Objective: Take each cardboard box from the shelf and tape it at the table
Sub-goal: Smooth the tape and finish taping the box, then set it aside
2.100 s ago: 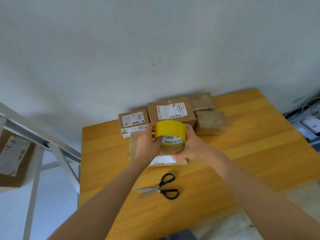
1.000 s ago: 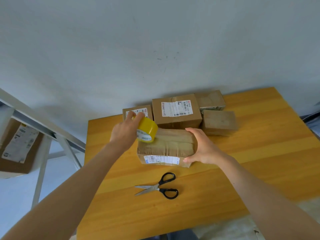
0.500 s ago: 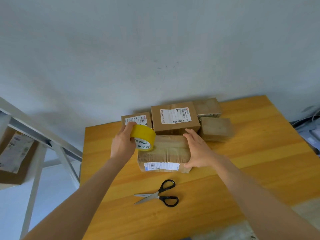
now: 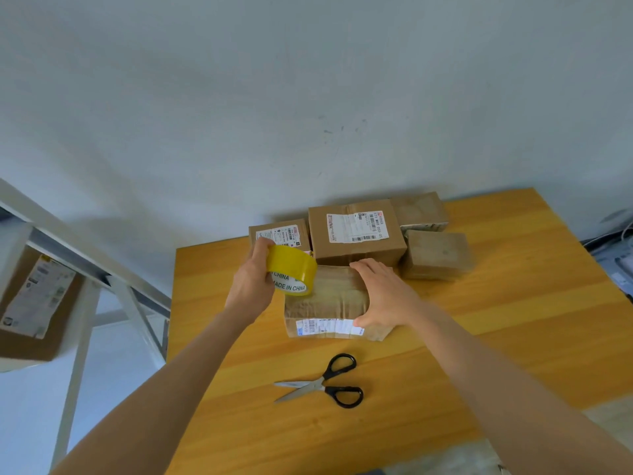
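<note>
Left hand point(image 4: 251, 286) gripping the yellow tape roll point(image 4: 293, 269), right hand point(image 4: 383, 296) spread flat on the cardboard box point(image 4: 329, 298) (pinning it to the bench point(image 4: 513, 310)), best pull tape straight across.

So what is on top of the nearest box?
The right hand presses on the nearest box; the left hand holds the tape roll at its left edge. The surface under them is hidden.
</note>
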{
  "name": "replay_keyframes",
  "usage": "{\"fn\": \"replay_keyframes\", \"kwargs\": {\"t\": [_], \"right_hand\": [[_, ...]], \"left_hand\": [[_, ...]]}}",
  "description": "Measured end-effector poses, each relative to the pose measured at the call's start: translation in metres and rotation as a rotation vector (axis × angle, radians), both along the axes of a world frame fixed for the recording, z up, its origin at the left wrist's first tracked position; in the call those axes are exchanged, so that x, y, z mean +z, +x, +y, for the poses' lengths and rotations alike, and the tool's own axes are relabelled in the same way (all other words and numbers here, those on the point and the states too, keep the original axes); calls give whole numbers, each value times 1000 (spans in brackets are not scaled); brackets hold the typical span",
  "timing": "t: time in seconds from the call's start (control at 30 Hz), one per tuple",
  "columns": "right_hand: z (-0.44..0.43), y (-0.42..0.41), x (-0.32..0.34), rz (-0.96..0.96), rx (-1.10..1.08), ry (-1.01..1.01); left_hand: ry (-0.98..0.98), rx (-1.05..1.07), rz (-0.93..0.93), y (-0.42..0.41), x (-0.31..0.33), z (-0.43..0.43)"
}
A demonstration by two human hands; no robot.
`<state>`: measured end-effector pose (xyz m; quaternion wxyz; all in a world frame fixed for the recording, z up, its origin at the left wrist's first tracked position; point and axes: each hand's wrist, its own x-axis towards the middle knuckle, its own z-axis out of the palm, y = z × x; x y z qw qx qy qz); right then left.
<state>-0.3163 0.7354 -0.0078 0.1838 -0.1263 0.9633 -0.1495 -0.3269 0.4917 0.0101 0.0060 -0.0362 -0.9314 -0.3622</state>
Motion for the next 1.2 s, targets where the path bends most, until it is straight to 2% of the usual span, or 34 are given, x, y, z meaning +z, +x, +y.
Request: {"fn": "replay_keyframes", "kwargs": {"t": [0.1,0.23,0.43,0.93,1.13,1.2], "right_hand": [[0,-1,1,2,-4,-2],[0,-2,1,-12,-25,-16],[2,0,3,-34,-53,-21],[-4,1,8,-62,-69,17],[-21,-9,19,-101,49,268],[-35,-14,24,-135,74,291]], "left_hand": [[-156,-44,64,-7,10,-11],[-480,-68,19,-12,11,-30],[-695,-87,-70,-4,-10,-47],[-685,-118,-148,-4,-47,-49],[-524,-78,-164,-4,-59,-49],[-483,-68,-184,-4,-61,-50]]}}
